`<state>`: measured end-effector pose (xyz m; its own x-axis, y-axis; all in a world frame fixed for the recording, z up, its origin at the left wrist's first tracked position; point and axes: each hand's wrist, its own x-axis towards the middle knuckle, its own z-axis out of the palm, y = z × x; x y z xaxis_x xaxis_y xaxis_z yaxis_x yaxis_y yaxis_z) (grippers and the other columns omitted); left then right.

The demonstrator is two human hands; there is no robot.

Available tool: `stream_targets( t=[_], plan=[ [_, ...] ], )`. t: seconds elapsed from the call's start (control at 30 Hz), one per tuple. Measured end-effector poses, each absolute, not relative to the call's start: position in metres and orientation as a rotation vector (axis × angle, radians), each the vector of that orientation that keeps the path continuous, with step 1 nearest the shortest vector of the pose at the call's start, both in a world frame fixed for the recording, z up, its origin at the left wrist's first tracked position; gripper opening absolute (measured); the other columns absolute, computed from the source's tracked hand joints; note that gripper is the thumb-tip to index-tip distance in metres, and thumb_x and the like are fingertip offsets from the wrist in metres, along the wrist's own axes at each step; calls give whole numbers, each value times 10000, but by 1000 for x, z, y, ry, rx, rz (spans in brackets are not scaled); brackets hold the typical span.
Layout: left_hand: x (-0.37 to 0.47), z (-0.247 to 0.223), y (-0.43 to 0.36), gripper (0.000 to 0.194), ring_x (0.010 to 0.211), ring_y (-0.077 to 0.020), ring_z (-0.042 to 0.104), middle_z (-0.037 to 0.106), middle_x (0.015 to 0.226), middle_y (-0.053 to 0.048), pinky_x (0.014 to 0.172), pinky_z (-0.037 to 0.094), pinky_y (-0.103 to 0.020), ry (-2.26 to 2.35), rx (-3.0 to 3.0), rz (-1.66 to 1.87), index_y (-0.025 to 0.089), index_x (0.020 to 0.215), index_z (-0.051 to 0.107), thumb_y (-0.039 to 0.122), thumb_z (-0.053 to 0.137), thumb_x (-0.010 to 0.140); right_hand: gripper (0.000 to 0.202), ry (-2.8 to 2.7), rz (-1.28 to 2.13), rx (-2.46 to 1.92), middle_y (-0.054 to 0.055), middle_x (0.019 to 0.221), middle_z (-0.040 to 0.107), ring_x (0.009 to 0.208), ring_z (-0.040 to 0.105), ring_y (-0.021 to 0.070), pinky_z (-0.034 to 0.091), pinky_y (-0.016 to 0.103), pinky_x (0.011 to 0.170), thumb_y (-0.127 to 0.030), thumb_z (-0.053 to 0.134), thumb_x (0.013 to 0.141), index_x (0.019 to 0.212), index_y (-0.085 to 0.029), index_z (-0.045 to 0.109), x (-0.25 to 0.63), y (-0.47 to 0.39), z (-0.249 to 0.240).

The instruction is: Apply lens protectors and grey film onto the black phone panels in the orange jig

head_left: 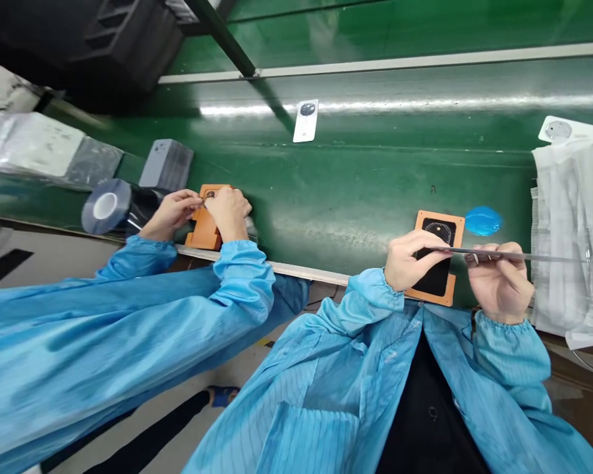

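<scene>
Belt: a long green conveyor belt point(375, 171) with a pale metal rail along its near edge fills the scene; glare streaks run across it.
Far side: a second pale rail and a dark slanted bar cross above the belt, with dark machinery at the upper left.
Co-worker: a person in a light blue coat sits to the left, both hands point(202, 210) closed about a small part over another orange jig point(203, 227).
Stack at right: a pile of clear plastic bags over white sheets point(568, 237) lies just beside the right hand point(499, 283).
Tape roll: a grey roll of film with a white core point(106, 206) lies on its side near the co-worker, a grey box point(167, 164) behind it.
Jig: an orange rectangular tray holding a black phone back cover with a round camera ring point(439, 263) lies flat at the belt's near edge, partly hidden by the left hand point(408, 260).
Held piece: a thin dark flat strip point(504, 254) runs level above the jig's right side, seen edge-on.
Left hand: fingers curled, thumb and forefinger pinching the strip's left end.
Right hand: fingers closed on the strip's middle.
Blue film: a small blue oval tab point(483, 220) lies just right of the jig.
White covers: one white back cover with a dark camera circle point(306, 120) lies mid-belt; another point(566, 130) lies at the far right.
</scene>
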<state>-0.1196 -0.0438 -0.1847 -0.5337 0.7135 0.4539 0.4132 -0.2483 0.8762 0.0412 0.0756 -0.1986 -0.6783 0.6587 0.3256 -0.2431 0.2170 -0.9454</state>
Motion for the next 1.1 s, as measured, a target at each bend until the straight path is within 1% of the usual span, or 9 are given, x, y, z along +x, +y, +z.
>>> stream_targets(
  t=[0.07,0.17,0.33,0.47,0.6,0.77,0.9,0.97,1.1],
  plan=[
    [-128,-185,-46,267,894,-181,752,803,909,-78,880,623,-367,1757,1514,1779,182,906,794,414,694,991,357,-1809,1460,-307,82,1116,726,986,728,284,615,531,837,-238,424,1017,1304,-356,602,38,77,-199],
    [-135,-189,-50,316,860,-187,744,796,877,-83,850,622,-370,1659,1561,1720,187,874,800,473,708,970,141,-1758,1407,-338,30,884,699,846,722,256,625,487,813,-253,702,896,1021,-295,652,31,71,-195],
    [-130,-182,-51,441,742,-163,702,738,773,-71,749,586,-316,1462,1337,1746,145,700,715,540,795,879,223,-1685,1432,-464,-3,726,690,694,696,224,625,442,715,-300,828,818,792,-251,612,17,60,-182],
    [-154,-159,-10,438,723,-141,661,721,788,-40,700,543,-268,1455,1135,1736,132,828,739,560,828,835,229,-1566,1410,-615,38,858,747,842,736,238,635,424,817,-354,850,809,855,-218,671,-20,91,-160],
    [-210,-136,86,423,792,-151,677,743,912,-58,730,548,-256,1509,998,1820,129,977,703,521,814,861,410,-1550,1524,-606,88,1140,757,1057,737,228,632,377,885,-457,797,825,1117,-220,635,-59,134,-145],
    [-263,-157,132,471,1199,-216,675,671,1350,-197,1003,549,-342,2060,730,1652,114,1395,504,428,563,1049,316,-1890,1641,-510,108,1100,761,978,755,194,636,330,829,-428,694,940,1149,-209,603,-15,100,-150],
    [-264,-207,85,373,1305,-251,614,676,1358,-179,1197,436,-398,2319,1119,1274,127,1265,620,252,686,920,196,-2472,1669,-289,72,1086,772,987,757,196,634,310,863,-358,656,1005,1160,-243,691,102,68,-124],
    [-263,-225,65,285,1310,-265,612,705,1310,-150,1228,407,-427,2258,1226,1237,148,1170,668,255,664,906,347,-2749,1591,-159,71,1209,763,1106,745,222,625,333,952,-307,696,982,1329,-299,675,159,77,-95],
    [-275,-244,60,227,1330,-292,608,732,1272,-118,1230,415,-470,2301,1500,1123,192,1023,701,360,577,934,312,-2759,1009,-531,86,1143,802,998,784,242,637,297,850,-291,689,979,1285,-324,738,226,153,-48]
  ],
)
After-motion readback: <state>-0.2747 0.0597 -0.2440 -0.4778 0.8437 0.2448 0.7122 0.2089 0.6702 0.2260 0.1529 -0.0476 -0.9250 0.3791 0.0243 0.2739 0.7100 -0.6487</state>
